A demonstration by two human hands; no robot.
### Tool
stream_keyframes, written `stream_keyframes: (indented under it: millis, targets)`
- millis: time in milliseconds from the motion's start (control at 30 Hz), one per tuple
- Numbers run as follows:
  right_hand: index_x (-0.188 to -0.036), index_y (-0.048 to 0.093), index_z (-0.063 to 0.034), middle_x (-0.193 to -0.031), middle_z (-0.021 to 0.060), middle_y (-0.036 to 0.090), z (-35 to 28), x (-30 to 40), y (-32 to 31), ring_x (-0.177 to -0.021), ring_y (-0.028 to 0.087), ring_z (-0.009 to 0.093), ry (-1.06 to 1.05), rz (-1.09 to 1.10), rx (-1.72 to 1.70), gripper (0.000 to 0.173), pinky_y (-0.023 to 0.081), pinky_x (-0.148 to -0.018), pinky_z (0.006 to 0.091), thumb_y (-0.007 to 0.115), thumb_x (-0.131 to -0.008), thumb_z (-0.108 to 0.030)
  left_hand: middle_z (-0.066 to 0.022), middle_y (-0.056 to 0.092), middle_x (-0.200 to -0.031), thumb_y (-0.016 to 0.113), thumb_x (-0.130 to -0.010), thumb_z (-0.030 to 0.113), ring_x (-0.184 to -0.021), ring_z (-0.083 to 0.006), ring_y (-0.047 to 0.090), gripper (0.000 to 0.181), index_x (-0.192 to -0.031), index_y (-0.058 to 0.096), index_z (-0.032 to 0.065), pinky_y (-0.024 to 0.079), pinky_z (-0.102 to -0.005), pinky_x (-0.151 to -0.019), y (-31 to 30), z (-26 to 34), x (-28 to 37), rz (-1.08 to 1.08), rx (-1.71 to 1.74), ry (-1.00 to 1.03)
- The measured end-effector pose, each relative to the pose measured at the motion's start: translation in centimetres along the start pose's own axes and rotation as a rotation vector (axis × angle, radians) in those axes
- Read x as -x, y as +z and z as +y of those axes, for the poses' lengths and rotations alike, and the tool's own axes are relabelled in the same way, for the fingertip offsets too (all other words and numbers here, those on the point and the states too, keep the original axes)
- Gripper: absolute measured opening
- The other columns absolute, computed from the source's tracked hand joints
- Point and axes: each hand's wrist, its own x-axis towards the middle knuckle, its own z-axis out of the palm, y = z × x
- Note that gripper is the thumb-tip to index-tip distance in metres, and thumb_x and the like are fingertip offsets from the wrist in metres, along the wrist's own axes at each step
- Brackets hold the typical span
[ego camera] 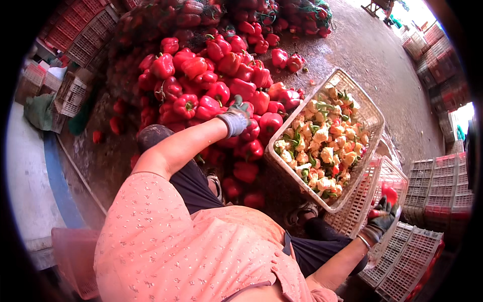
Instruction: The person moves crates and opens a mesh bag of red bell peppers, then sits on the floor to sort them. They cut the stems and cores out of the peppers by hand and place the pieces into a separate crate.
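Note:
My left hand (pixel 237 115), in a grey and green work glove, reaches onto a large heap of red bell peppers (pixel 205 107). Its fingertips are partly hidden, so a grip on a pepper cannot be made out. Out to the right, my right hand (pixel 380 219), in a dark glove, is closed around a small red object (pixel 376 214) of unclear kind. Just beyond its fingers, over a pale plastic crate (pixel 402 181), is a red pepper (pixel 389 193). Between the hands, a tilted white basket (pixel 290 168) holds pale cut pepper cores with green stems (pixel 320 136).
Net bags of red peppers (pixel 309 15) lie behind the heap. Stacked plastic crates stand at the right (pixel 430 185), lower right (pixel 403 260) and upper left (pixel 83 34). Loose peppers (pixel 116 124) lie on the wet floor at left. A pink crate (pixel 73 256) is at lower left.

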Motion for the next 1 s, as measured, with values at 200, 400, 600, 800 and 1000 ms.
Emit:
stream_keyframes:
  millis: [200,400,600,800,1000]
  targets:
    - [-0.126,0.055,-0.0094,-0.111,0.0087,0.065,2.0,6.1,11.6,-0.084,0.061,0.016,0.204,-0.039,0.126,0.039,0.045,-0.056,0.0228,0.057,-0.094,-0.031,-0.0092,0.055,-0.133,0.073,-0.073,0.035,-0.125,-0.0339,0.047,0.065,-0.133,0.052,0.0248,0.036,-0.0611,-0.097,4.1,-0.7,-2.0,-0.181,0.066,0.039]
    - [-0.13,0.051,-0.0025,-0.118,0.0131,0.063,3.7,11.6,15.7,-0.087,0.063,0.017,0.377,-0.271,0.19,0.04,0.052,-0.063,0.0249,0.052,-0.097,-0.026,-0.0104,0.059,-0.127,0.077,-0.069,0.033,-0.116,-0.0335,0.055,0.069,-0.132,0.052,0.0239,0.043,-0.0559,-0.093,3.5,-1.4,-3.2,-0.233,0.236,-0.056]
    - [-0.132,0.047,-0.0025,-0.11,0.0119,0.065,4.7,12.4,15.8,-0.079,0.063,0.014,0.403,-0.298,0.218,0.04,0.052,-0.059,0.024,0.045,-0.1,-0.025,-0.0116,0.063,-0.12,0.08,-0.065,0.031,-0.107,-0.0331,0.063,0.072,-0.131,0.053,0.023,0.049,-0.0508,-0.089,3.3,-1.4,-2.0,-0.303,0.305,-0.231]
    - [-0.127,0.05,-0.0044,-0.093,0.0107,0.067,4.0,14.8,18.6,-0.061,0.059,0.012,0.525,-0.438,0.333,0.035,0.049,-0.053,0.0242,0.045,-0.099,-0.025,-0.0079,0.065,-0.104,0.083,-0.067,0.02,-0.093,-0.0174,0.063,0.06,-0.118,0.056,0.0038,0.053,-0.0327,-0.081,0.9,-6.5,5.7,0.132,1.742,-0.179]
    - [-0.112,0.058,-0.004,-0.083,0.0061,0.066,6.2,17.7,23.7,-0.058,0.057,0.009,0.314,-0.605,0.423,0.023,0.045,-0.053,0.0231,0.046,-0.097,-0.017,-0.0037,0.061,-0.113,0.078,-0.079,0.018,-0.105,-0.0152,0.059,0.049,-0.121,0.055,0.0084,0.052,-0.0327,-0.091,-5.6,2.0,6.9,0.806,2.292,0.142]
